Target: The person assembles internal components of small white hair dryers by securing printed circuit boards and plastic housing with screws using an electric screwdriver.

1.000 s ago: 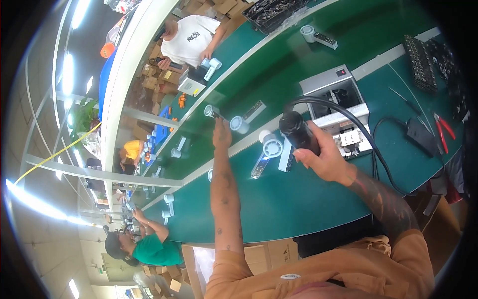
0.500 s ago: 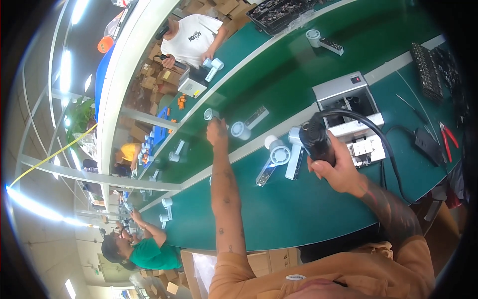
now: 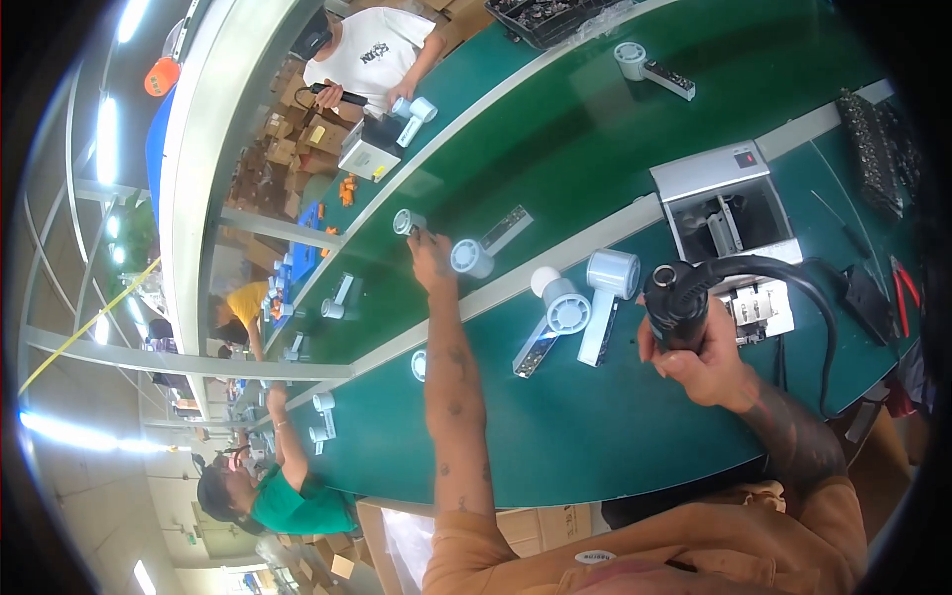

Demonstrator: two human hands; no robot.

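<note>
On the green conveyor belt my left hand (image 3: 430, 260) is at a pale blue handheld fan (image 3: 404, 221), its fingers closed about the fan's lower part, which they hide. My right hand (image 3: 706, 365) is wrapped round a black electric screwdriver (image 3: 676, 309) with a thick black cable, above the bench in front of a silver screw feeder (image 3: 709, 174). Left of the screwdriver, two more fans lie on the bench: one fan (image 3: 568, 311) with its handle open and a circuit strip showing, another fan (image 3: 613, 273) beside it. A further fan (image 3: 472, 258) rests near my left hand.
More fans (image 3: 630, 59) lie along the belt and bench. Red-handled pliers (image 3: 905, 297), a thin screwdriver (image 3: 848, 233) and a black adapter (image 3: 865, 305) are at the right. Co-workers in white (image 3: 372, 55) and green (image 3: 297, 501) sit opposite and at left.
My right hand has moved rightward and nearer with the screwdriver, which now stands more upright. The view has shifted slightly. My left hand remains at the fan on the belt.
</note>
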